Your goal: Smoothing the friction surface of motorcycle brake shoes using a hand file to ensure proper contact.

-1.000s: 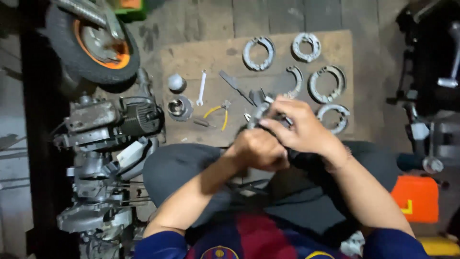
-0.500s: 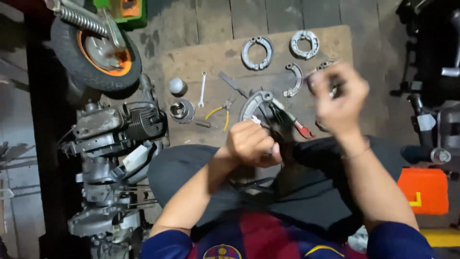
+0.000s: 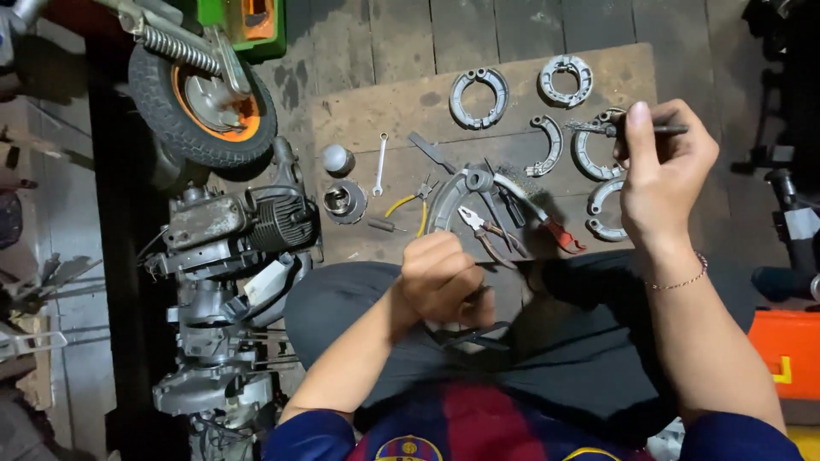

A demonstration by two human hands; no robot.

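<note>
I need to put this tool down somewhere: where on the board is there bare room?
Bare wood lies on the board along its far-left edge, between the spanner and the top-left brake shoes. The middle is crowded with pliers and a wire brush; brake shoes fill the right side under the right hand.

We count six curved brake shoes (image 3: 479, 97) on the wooden board (image 3: 376, 111), one spanner (image 3: 379, 164), two pairs of pliers (image 3: 483, 232), one wire brush (image 3: 536, 205), one round metal cap (image 3: 336, 158), one wheel (image 3: 202, 102), one engine (image 3: 243, 224) and two hands (image 3: 662, 166).
</note>
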